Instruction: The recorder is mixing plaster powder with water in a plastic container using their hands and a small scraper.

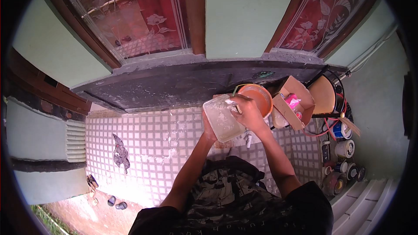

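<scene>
Fingers of my left hand (208,127) clamp the pale tray (222,122) in front of me; what my right hand's (249,112) curled fingers grip, I can't tell. Steady support should help.

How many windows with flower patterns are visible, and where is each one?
2: the left window and the right window, at the top, with pale green wall between them. The picture's edge cuts both.

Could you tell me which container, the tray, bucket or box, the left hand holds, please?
The tray, pale and rectangular: the left hand grips its left side. The orange bucket and the cardboard box are farther right, apart from that hand.
</scene>
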A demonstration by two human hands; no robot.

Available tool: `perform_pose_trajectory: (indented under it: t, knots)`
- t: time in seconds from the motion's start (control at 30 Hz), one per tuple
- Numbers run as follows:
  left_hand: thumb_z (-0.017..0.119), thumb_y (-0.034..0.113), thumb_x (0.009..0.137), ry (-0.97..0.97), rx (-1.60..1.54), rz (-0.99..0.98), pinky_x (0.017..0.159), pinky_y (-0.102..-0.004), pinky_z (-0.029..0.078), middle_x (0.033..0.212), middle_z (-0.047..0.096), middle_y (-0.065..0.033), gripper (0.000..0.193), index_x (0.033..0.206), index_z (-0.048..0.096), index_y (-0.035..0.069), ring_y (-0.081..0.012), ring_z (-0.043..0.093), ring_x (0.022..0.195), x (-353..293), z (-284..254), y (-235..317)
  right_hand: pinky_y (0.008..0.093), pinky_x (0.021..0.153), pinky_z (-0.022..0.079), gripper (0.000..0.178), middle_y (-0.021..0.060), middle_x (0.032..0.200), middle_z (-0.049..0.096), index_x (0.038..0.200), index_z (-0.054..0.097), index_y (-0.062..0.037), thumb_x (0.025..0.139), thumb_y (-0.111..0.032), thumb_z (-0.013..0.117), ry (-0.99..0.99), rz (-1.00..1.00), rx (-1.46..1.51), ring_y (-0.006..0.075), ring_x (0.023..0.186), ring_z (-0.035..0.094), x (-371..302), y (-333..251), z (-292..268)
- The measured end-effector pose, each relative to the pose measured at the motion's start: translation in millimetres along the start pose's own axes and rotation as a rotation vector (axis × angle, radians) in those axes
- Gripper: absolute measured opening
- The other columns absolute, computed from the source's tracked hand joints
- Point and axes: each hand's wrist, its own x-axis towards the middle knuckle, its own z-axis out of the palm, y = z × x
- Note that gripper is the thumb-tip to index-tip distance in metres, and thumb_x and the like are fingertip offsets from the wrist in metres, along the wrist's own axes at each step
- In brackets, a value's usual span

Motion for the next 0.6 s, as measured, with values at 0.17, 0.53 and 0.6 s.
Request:
perform_pose_trajectory:
  t: [0.17,0.53,0.6]
  knots:
    - [0.027,0.074,0.084,-0.089,-0.006,-0.081,0.098,-0.0477,0.043,0.13,0.05,-0.0117,0.084,0.139,0.037,0.012,-0.0295,0.053,0.116,0,-12,-1,0.0372,0.081,0.05,0.038,0.0202,0.097,0.064,0.1,0.062,0.0025,0.063,0.005,0.069,0.074,0.086,0.058,0.0372,0.09,0.062,-8,0,-11]
    - [0.027,0.075,0.084,0.175,-0.023,-0.035,0.097,-0.048,0.044,0.13,0.051,-0.0065,0.08,0.137,0.041,0.016,-0.0281,0.052,0.116,-19,-75,-2,0.0289,0.077,0.05,0.022,0.0062,0.094,0.065,0.096,0.064,0.0031,0.075,0.007,0.058,0.386,0.546,0.698,0.0121,0.087,0.06,-67,154,43]
    - [0.03,0.074,0.084,0.247,0.063,0.027,0.097,-0.0478,0.043,0.131,0.051,-0.006,0.079,0.137,0.041,0.016,-0.0276,0.051,0.116,-26,-86,1,0.029,0.075,0.05,0.019,0.0054,0.09,0.065,0.095,0.064,0.0027,0.076,0.005,0.059,0.433,0.497,0.818,0.013,0.086,0.06,-95,191,85]
